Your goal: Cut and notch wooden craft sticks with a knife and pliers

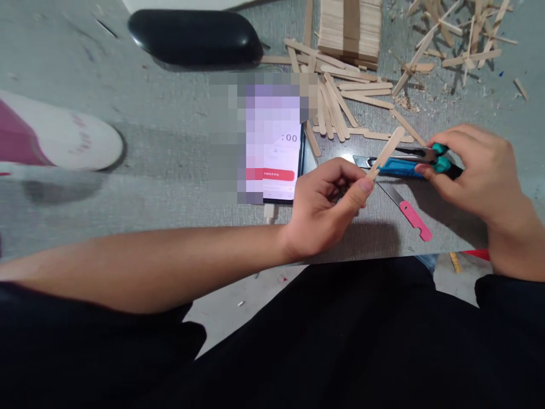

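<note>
My left hand (pixel 330 207) pinches a wooden craft stick (pixel 389 149) between thumb and fingers. The stick tilts up to the right, and a small notch seems to show in its edge near my fingers. In my right hand (pixel 472 167) is a pair of pliers (pixel 428 154) with teal and black handles, its dark jaws pointing left toward the stick. Below the pliers lies a blue utility knife (pixel 400 166) with its blade out, partly hidden by the stick and my right hand. A small pink-handled knife (pixel 415 218) rests on the table between my hands.
A lit phone (pixel 279 145), partly blurred, lies left of my left hand with a cable plugged in. Loose craft sticks (pixel 336 108) and a banded bundle (pixel 327 28) lie beyond. Crossed stick pieces (pixel 464 40) are at far right. A black case (pixel 196 37) and a white-pink object (pixel 63 133) lie left.
</note>
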A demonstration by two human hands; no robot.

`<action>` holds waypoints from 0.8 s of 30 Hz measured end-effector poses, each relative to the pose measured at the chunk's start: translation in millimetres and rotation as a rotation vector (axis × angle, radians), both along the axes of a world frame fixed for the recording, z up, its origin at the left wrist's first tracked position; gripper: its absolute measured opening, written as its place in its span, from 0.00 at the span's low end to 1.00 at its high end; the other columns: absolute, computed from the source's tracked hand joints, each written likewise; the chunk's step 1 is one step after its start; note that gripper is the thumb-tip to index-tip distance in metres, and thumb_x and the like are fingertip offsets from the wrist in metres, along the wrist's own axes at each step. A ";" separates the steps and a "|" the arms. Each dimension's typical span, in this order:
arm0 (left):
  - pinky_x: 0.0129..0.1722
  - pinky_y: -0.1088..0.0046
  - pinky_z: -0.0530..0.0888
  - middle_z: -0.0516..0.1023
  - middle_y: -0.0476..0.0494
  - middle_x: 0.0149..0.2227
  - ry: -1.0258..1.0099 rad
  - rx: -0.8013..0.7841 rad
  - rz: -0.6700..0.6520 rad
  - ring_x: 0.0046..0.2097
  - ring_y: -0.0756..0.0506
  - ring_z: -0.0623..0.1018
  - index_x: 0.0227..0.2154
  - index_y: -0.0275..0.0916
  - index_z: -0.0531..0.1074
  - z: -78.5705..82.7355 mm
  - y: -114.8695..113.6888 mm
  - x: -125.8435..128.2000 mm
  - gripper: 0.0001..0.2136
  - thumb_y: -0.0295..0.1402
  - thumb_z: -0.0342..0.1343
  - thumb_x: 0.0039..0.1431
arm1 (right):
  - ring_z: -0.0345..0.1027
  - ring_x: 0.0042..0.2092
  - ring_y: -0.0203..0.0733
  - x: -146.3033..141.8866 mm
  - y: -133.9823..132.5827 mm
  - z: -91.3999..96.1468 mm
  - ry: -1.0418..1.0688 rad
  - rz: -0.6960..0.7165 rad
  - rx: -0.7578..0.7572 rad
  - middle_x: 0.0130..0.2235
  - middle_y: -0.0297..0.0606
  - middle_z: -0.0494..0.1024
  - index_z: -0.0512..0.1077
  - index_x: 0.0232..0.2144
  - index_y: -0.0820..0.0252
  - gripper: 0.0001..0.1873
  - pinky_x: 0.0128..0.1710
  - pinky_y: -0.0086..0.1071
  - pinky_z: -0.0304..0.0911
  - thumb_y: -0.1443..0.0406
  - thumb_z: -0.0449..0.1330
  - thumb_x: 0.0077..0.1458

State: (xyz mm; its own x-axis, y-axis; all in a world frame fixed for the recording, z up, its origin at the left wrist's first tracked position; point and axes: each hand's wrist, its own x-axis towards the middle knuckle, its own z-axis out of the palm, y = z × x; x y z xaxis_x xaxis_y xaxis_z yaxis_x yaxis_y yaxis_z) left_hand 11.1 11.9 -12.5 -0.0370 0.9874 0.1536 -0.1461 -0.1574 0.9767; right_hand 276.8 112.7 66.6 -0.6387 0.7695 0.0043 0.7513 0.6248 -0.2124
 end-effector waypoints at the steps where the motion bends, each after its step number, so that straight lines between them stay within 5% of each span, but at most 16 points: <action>1: 0.21 0.77 0.69 0.76 0.52 0.24 0.000 0.003 0.003 0.23 0.53 0.72 0.34 0.41 0.77 -0.6 0.3 -0.2 0.22 0.53 0.71 0.76 | 0.82 0.54 0.65 0.2 1.0 -0.8 0.010 0.007 0.009 0.52 0.51 0.89 0.79 0.50 0.51 0.14 0.50 0.53 0.72 0.50 0.64 0.75; 8: 0.21 0.80 0.70 0.76 0.52 0.23 0.023 -0.046 0.034 0.22 0.54 0.72 0.33 0.39 0.80 0.9 0.2 -1.2 0.23 0.54 0.73 0.73 | 0.85 0.53 0.66 -3.9 -4.3 -8.8 0.043 0.023 0.015 0.52 0.49 0.89 0.82 0.52 0.50 0.15 0.51 0.57 0.76 0.50 0.64 0.76; 24: 0.20 0.81 0.71 0.79 0.51 0.22 -0.003 -0.136 0.042 0.21 0.53 0.74 0.32 0.40 0.80 2.8 0.1 0.5 0.22 0.54 0.75 0.70 | 0.82 0.48 0.58 -5.0 -2.5 -12.9 0.082 -0.010 -0.056 0.48 0.48 0.89 0.84 0.48 0.54 0.15 0.45 0.48 0.70 0.51 0.66 0.73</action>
State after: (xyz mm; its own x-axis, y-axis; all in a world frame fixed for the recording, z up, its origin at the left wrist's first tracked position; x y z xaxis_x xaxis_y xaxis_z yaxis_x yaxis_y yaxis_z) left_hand 11.5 12.0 -9.7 -0.0794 0.9967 0.0184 -0.1455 -0.0299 0.9889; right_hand 271.8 110.2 53.8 -0.6306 0.7760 0.0127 0.7360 0.6031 -0.3075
